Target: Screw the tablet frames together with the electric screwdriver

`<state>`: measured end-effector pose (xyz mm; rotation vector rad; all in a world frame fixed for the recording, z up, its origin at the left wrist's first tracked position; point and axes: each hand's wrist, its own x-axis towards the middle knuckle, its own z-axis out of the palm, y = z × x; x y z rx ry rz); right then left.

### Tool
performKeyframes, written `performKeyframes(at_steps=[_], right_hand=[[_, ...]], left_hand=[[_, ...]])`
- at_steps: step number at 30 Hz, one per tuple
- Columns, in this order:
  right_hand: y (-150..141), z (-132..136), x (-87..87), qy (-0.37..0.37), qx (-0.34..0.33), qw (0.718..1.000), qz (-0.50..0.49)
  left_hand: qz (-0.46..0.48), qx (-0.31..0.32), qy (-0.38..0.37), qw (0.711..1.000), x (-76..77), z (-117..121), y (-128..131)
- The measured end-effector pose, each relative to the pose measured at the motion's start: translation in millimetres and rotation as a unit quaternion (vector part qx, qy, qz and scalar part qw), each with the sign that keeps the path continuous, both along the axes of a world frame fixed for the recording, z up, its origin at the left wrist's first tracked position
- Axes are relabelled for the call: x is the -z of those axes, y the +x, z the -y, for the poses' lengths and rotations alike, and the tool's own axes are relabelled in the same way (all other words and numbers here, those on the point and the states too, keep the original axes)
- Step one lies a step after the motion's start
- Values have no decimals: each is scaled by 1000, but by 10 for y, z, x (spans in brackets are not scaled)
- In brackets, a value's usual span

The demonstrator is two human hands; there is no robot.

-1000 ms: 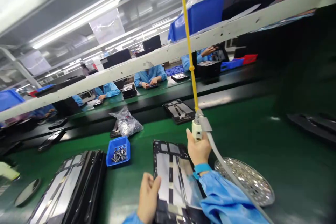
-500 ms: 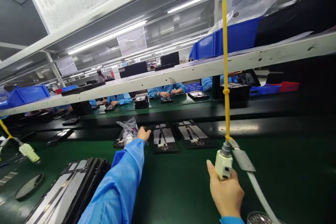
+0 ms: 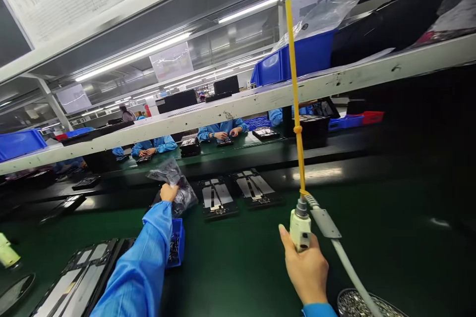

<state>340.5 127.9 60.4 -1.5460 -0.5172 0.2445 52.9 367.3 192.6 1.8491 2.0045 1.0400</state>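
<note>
Since earlier frame, my left hand (image 3: 169,192) is shifting leftward onto plastic bag (image 3: 185,199), fingertips hiding, so I cannot tell whether they're gripping; right hand (image 3: 307,271) is clamping fingers around pale tool (image 3: 300,229), hanging from yellow strap (image 3: 294,79); two flat panels (image 3: 222,195) lying right of bag, blue bin (image 3: 180,243) sitting nearer me

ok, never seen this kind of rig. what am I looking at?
No robot here: these are a person's bare hands, seen by one head-worn camera looking forward and down. The right hand grips a pale tool hanging from a yellow cord. The left hand is at a crumpled plastic bag; its grip is unclear. On the green bench lie two flat panels side by side, a blue tray of small parts, a stack of similar panels, and a round dish of shiny bits.
</note>
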Motion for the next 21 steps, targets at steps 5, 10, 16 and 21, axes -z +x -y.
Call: performKeyframes(at_steps=[5,10,16,21], right_hand=[[3,-8,-52,41,-32,999,-13],[-38,55,-265,75,-18,996,-34],[-109,745,-698,184,-215,954,-94],[-384,981,-775,219,-538,801,-144]], left_hand=[[33,147,88,985,-374,641,78],[180,320,44,929,-534,1592,100],[212,293,29,932,-902,2057,378],[228,376,-5,898,-762,1702,1537]])
